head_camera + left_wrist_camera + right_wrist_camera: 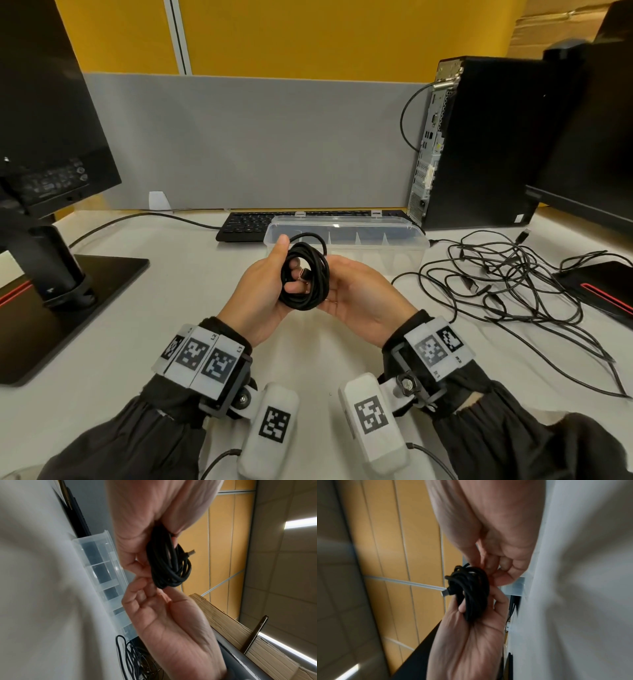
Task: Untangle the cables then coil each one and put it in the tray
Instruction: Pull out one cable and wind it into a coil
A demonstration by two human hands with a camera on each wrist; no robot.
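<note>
A black cable wound into a small coil (310, 274) is held upright above the desk, just in front of the tray. My left hand (265, 291) grips the coil, fingers through its middle and thumb up along its left side. My right hand (356, 294) is palm-in against the coil's right edge, which it pinches between thumb and curled fingers (502, 566). A USB plug (192, 551) pokes out of the loops. The clear plastic tray (394, 240), split by dividers, lies behind the hands. A loose tangle of black cables (507, 284) sprawls on the desk at the right.
A black keyboard (246, 224) lies behind the tray. A computer tower (479, 144) stands at the back right and a monitor on its stand (51, 240) at the left. A black and red device (606, 291) sits at the right edge, by the tangle.
</note>
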